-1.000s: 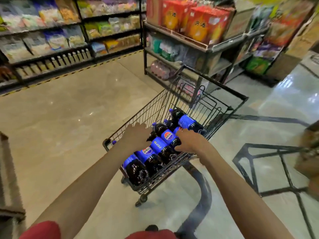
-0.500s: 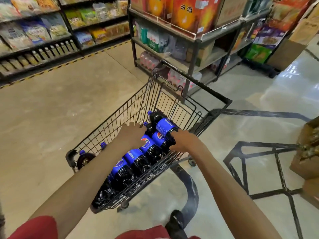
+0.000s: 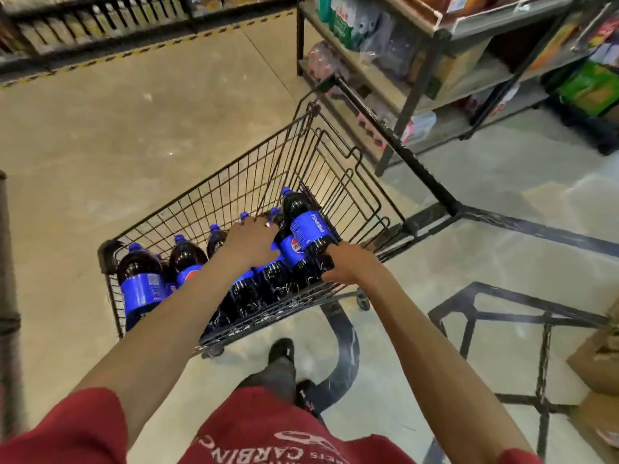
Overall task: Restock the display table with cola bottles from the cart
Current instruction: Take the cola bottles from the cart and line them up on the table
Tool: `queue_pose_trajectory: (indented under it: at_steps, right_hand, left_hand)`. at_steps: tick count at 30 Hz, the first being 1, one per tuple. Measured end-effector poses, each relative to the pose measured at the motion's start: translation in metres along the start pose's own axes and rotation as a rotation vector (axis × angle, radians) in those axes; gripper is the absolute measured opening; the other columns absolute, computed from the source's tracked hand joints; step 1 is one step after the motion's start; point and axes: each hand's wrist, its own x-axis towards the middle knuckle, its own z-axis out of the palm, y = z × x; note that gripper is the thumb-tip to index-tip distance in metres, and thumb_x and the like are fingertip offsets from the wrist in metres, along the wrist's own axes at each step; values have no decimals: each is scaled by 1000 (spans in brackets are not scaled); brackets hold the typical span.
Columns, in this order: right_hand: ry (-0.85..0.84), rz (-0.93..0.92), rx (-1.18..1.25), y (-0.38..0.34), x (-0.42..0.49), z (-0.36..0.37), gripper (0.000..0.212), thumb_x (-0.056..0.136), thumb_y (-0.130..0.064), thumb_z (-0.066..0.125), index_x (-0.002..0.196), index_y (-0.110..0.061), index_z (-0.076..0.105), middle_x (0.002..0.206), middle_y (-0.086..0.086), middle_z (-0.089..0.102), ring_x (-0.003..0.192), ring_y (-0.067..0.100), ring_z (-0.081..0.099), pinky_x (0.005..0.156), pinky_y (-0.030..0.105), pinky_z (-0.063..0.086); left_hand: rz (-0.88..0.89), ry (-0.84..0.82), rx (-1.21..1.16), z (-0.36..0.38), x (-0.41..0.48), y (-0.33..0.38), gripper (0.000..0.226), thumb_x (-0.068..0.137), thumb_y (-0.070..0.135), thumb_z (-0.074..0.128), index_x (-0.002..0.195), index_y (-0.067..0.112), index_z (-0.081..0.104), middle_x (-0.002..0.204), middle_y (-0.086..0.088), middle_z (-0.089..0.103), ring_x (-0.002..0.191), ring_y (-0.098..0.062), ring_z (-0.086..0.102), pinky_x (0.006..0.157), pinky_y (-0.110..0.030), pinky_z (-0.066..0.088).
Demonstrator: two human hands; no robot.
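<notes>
A black wire cart (image 3: 207,195) stands in front of me with several dark cola bottles with blue labels (image 3: 142,289) lying side by side in it. One cola bottle (image 3: 306,226) lies raised on top of the row at the right end. My right hand (image 3: 348,264) grips the base of that top bottle. Over the middle of the row, my left hand (image 3: 251,241) curls its fingers around the shoulder of another cola bottle (image 3: 289,249). The display table is not in view.
A metal rack of packaged goods (image 3: 435,61) stands just behind the cart's handle bar (image 3: 395,142). Low shelves (image 3: 100,15) line the far side of the aisle. Cardboard boxes (image 3: 596,363) sit at the right edge, a dark post (image 3: 6,262) at the left.
The view has tipped down and come closer, and the cart has swung so more bottles show at its left end. Both hands stay on the bottles; the right-end bottle now sits higher.
</notes>
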Motion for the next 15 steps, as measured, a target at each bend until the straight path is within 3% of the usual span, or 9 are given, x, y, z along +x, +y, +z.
queue_pose_trajectory:
  at_steps: [7, 15]
  right_hand:
    - [-55, -12, -25, 18, 55, -5, 55, 91, -40, 67, 135, -14, 49, 126, 13, 56, 114, 32, 58, 92, 42, 50]
    - [-121, 52, 66, 32, 138, -15, 57, 91, -42, 67, 134, -11, 48, 127, 16, 55, 116, 36, 57, 95, 44, 51]
  left_hand:
    - [-68, -43, -134, 12, 63, 1, 55, 99, 45, 53, 144, 16, 42, 143, -16, 45, 133, -37, 42, 102, -50, 42]
    - [-143, -64, -457, 34, 146, -18, 54, 99, 49, 54, 138, 14, 46, 130, -12, 57, 118, -34, 56, 87, -44, 48]
